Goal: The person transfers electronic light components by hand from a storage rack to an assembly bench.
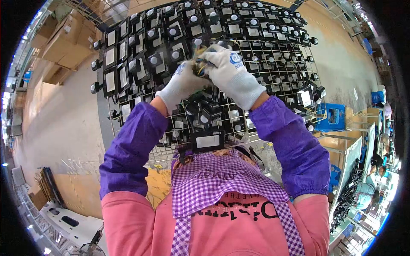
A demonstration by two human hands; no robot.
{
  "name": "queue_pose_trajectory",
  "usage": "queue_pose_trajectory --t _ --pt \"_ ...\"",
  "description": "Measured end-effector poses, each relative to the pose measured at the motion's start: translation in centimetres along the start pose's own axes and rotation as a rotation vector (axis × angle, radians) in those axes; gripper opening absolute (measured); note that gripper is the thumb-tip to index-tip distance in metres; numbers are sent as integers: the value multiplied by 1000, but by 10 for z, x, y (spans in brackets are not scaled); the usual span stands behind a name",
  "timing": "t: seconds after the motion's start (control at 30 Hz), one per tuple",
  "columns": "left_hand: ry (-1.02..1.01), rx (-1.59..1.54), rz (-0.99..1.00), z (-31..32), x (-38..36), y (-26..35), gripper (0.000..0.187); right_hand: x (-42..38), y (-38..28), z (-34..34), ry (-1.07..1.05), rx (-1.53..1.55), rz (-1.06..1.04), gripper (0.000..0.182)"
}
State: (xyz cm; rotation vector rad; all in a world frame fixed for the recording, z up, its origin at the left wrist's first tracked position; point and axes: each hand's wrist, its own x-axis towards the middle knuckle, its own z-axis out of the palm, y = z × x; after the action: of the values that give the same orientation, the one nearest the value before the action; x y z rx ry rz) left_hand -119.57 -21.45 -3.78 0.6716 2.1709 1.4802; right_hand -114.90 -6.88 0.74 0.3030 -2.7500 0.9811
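Both my hands wear white knitted gloves with blue print and meet over a wire rack. My left hand is closed at the lower left of a small bundle of thin wires, which shows yellowish and dark between the gloves. From the right, my right hand pinches the same bundle with bent fingers. Motion blur hides the bundle's exact form. Below the hands lie several black units with white panels and round white domes; the nearest black unit lies flat by my apron.
Rows of similar black units cover the rack's far side. At the right stands a blue plastic stool. Cardboard boxes are stacked at the upper left. A person sits by a bench at the far right.
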Motion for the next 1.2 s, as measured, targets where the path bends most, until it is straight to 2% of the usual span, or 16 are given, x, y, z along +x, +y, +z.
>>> queue_pose_trajectory --t 0.1,0.13,0.2,0.27,0.3,0.37,0.4,0.5,0.57,0.6,0.73,0.83,0.87,0.97,1.07,1.2 --pt "82 -276 45 1 6 -29 45 4 -8 3 -78 293 46 20" --pt "159 -45 -64 1 -1 -27 47 3 -9 5 -20 265 -48 21" --pt "4 -386 -238 -24 -9 -23 44 0 -20 -1 136 389 55 21" --pt "254 -425 -307 -34 -26 -16 32 -10 -37 -20 227 503 329 19" --pt "381 -443 -333 -39 -35 -12 29 -18 -22 -13 165 407 333 20" --pt "203 -324 -226 -70 -60 -15 28 -36 -3 7 -250 247 336 38" --pt "240 -224 23 -74 -69 -15 27 -53 0 24 -360 152 292 48" --pt "376 -250 107 -89 -96 -29 24 -76 -25 45 -668 101 252 69" --pt "544 -79 144 -93 -107 -36 21 -87 -12 69 -633 88 168 54" --pt "331 -281 92 -103 -111 -17 21 -85 -9 68 -673 60 175 49" --pt "373 -520 150 -118 -131 -22 41 -82 -6 41 -457 89 158 34" --pt "328 -544 -106 -118 -136 -14 41 -72 -15 -5 -223 75 56 34" --pt "284 -387 -67 -104 -126 -6 50 -70 -15 -15 -157 31 2 36" --pt "90 -397 -357 -95 -106 -24 47 -56 -20 -40 -83 -35 -100 40" --pt "-92 -305 -190 -79 -87 -18 41 -43 -27 -42 -59 -44 -189 41" --pt "-209 -83 -192 -67 -60 -34 28 -32 -18 -24 -102 -84 -318 39"
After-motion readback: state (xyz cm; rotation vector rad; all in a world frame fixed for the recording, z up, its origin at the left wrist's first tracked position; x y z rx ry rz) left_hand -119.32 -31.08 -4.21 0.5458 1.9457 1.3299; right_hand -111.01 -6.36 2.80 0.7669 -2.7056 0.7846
